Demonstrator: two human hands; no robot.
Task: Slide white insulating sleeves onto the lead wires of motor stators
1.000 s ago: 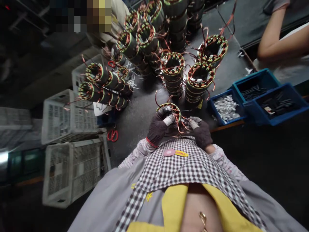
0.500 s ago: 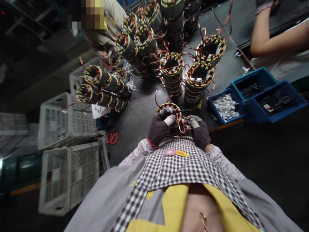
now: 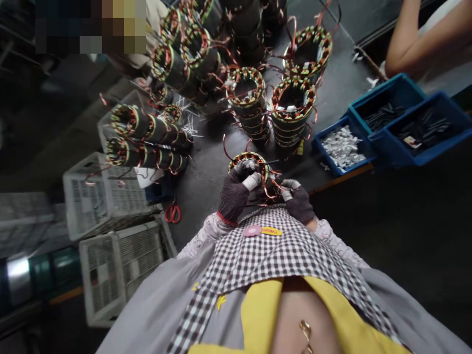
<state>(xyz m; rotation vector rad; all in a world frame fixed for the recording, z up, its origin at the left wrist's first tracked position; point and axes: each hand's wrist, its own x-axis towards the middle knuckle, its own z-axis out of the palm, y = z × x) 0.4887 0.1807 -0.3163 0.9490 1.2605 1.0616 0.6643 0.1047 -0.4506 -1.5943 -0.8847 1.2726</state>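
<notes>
A motor stator (image 3: 236, 160) with a ring of copper windings stands on the dark table close to my apron. My left hand (image 3: 238, 191), in a dark fingerless glove with wrapped fingertips, is closed on the stator's near rim. Loose copper lead wires (image 3: 266, 188) stick out from its near right side. My right hand (image 3: 298, 200), gloved the same way, pinches the ends of these wires just right of the stator. A thin dark sleeve or stick (image 3: 272, 162) juts out beside my left fingers; I cannot tell whether they hold it.
Stacked stators (image 3: 254, 120) stand ahead, and more lie in rows (image 3: 147, 155) at the left. On the right sit a blue bin of white pieces (image 3: 341, 147) and two bins of dark sleeves (image 3: 424, 160). Red-handled scissors (image 3: 172, 214) lie near white crates (image 3: 136, 255). A co-worker's arm (image 3: 424, 46) is at upper right.
The view has shifted, so most things on the table appear slightly further left and higher. My right hand has drawn a little away from the stator with the wires. My left hand stays on the rim.
</notes>
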